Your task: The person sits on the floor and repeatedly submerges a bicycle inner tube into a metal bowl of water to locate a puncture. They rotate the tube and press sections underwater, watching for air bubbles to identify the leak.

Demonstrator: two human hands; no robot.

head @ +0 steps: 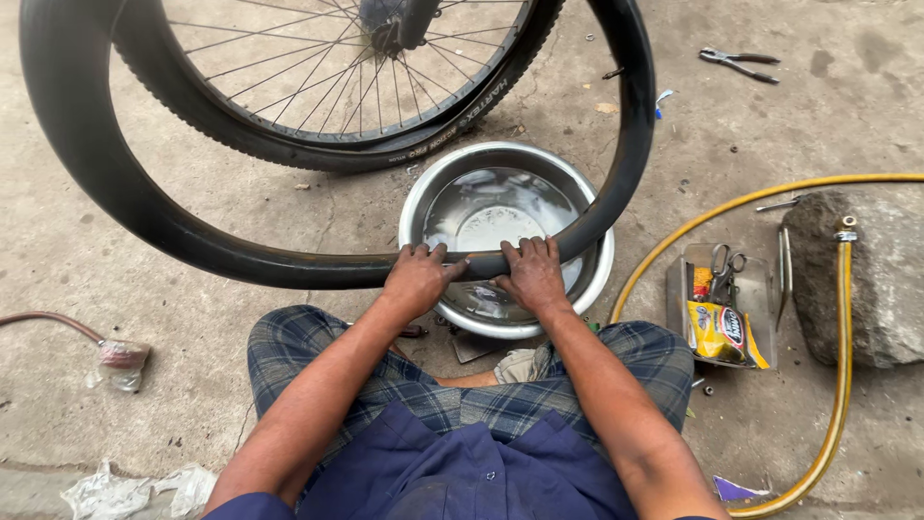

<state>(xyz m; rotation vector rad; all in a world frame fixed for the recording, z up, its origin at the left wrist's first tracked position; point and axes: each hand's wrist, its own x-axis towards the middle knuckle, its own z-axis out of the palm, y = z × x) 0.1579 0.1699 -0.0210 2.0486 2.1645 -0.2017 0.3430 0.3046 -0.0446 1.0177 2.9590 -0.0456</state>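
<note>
Left hand (416,279), right hand (532,274): fingers of both wrapped round inner tube (115,183), side by side, pressing section low over water-filled steel basin (505,241); bicycle wheel (337,77) far

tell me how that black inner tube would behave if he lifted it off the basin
The inner tube looks inflated, so it would likely hold its round loop yet flex. Probably light, since both hands, left hand and right hand, hold it over the steel basin.

Stained, dusty concrete floor (241,217) in flat daylight, a rough grey rock (857,279) at right, a yellow hose (835,385) looping past it, crumpled plastic scraps (130,491) bottom left.
</note>
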